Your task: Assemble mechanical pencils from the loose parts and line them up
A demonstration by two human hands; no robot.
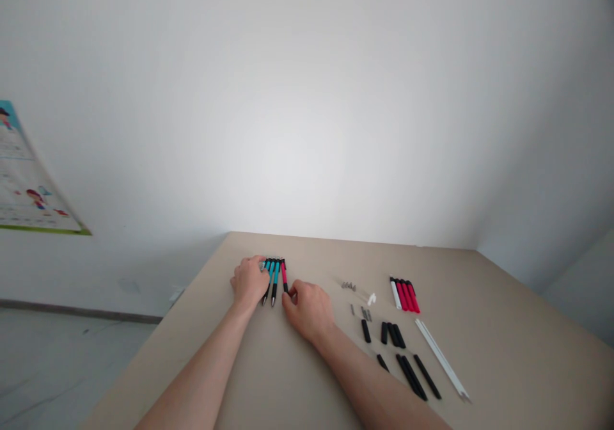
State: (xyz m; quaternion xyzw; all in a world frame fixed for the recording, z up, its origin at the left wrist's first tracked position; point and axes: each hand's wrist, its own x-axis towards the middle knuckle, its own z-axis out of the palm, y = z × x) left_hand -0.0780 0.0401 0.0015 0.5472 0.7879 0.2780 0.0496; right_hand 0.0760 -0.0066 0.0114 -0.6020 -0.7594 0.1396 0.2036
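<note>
Several blue pens [276,270] with black grips and metal tips lie side by side at the table's far left. My left hand [249,280] is bent over the left side of this row, with fingertips at the pens' top ends; it hides part of them. Just right of the row lies a pink pen [284,274] with a black grip. The fingers of my right hand [309,308] are closed round its lower end, so its tip is hidden.
On the right lie pink barrels [407,295] beside a white barrel [396,294], small springs [348,286], white pieces [371,299], metal tips [366,313], black grips [393,334], black tubes [410,375] and white refills [442,358]. A wall borders the table [297,385].
</note>
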